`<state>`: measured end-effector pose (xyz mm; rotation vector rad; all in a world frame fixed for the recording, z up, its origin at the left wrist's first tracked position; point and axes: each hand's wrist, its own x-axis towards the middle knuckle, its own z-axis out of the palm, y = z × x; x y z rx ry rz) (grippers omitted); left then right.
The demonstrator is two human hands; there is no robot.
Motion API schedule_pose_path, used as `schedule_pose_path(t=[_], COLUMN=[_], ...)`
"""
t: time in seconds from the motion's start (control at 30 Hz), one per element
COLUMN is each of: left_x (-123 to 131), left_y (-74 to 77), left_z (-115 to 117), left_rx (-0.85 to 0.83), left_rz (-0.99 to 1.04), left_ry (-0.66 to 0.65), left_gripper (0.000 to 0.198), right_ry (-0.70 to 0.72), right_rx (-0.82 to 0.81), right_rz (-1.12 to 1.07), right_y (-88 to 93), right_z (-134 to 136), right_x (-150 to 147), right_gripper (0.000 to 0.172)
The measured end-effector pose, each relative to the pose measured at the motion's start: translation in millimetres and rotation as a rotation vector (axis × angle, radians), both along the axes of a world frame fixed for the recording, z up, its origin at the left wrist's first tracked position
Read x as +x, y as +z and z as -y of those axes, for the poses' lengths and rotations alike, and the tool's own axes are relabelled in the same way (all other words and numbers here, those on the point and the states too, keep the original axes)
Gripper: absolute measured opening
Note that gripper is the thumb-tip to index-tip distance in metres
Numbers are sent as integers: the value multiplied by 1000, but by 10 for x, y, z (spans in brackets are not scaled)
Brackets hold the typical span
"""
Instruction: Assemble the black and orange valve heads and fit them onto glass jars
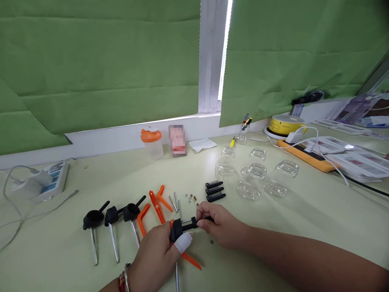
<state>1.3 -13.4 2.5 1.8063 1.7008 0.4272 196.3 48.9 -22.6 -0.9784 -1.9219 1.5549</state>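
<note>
My left hand (156, 253), its thumb wrapped in white tape, grips a partly assembled black-and-orange hand tool (176, 231). An orange lever (192, 261) and a metal rod (177, 278) stick out below that hand. My right hand (223, 226) pinches the slim black end piece (209, 219) of the same tool, right of its black head. Left of my hands lie several black cup-shaped parts with metal rods (113, 217). Orange handles (156, 207), loose metal pins (175, 201) and small nuts (191, 198) lie just beyond. A small metal nut (212, 241) rests below my right hand.
Black pieces with springs (215, 190) lie beyond my right hand. Several glass jars (251, 182) stand to the right. Farther back are an orange-lidded cup (152, 142), a screwdriver jar (242, 136) and an orange power strip (308, 156). A white power strip (50, 186) with cables lies left.
</note>
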Motion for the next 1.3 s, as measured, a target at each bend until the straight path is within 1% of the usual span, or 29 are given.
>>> schedule_pose_path(t=[0.13, 0.27, 0.33, 0.47, 0.6, 0.83, 0.93, 1.13, 1.3], left_x=[-16, -44, -58, -64, -44, -15, -10, -12, -5], left_y=[-8, 25, 32, 19, 25, 75, 83, 85, 90], left_z=[-5, -18, -13, 14, 36, 30, 24, 30, 15], left_rx=[9, -11, -30, -45, -62, -54, -60, -81, -91], left_rz=[153, 181, 154, 5, -127, -244, -254, -255, -257], left_ry=[4, 37, 18, -36, -91, -115, -119, -125, -129], left_gripper=[36, 38, 37, 37, 40, 37, 39, 39, 41], right_ry=[-3, -81, -99, -137, -113, -140, -143, -94, -154], right_rx=[19, 13, 71, 277, 379, 359, 373, 338, 356], right_rz=[16, 85, 202, 468, 556, 516, 563, 636, 737], right_y=[88, 227, 277, 328, 355, 375, 396, 483, 548], right_z=[-38, -171, -247, -336, -334, -328, -339, -365, -397], right_x=[42, 198, 297, 403, 378, 384, 418, 523, 582], right_gripper=[5, 5, 7, 9, 12, 16, 18, 22, 25])
